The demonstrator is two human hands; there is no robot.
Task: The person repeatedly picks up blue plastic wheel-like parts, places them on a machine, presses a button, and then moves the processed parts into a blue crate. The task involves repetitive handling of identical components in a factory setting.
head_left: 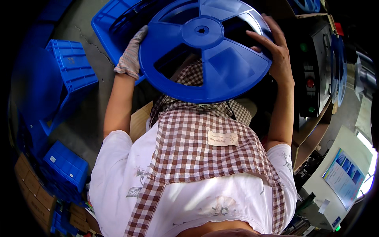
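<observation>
Head view: a large blue reel was held flat above the lap, between both hands. The left hand, in a speckled glove, was curled around the reel's left rim; the bare right hand gripped the right rim, its fingers spread over the flange. A slip could be judged likely on the right, where only fingertips pressed the smooth plastic. A cream rectangular label was sewn on the checked apron. Blue crates were stacked at the left, and a pale sheet with blue patches lay at the lower right.
</observation>
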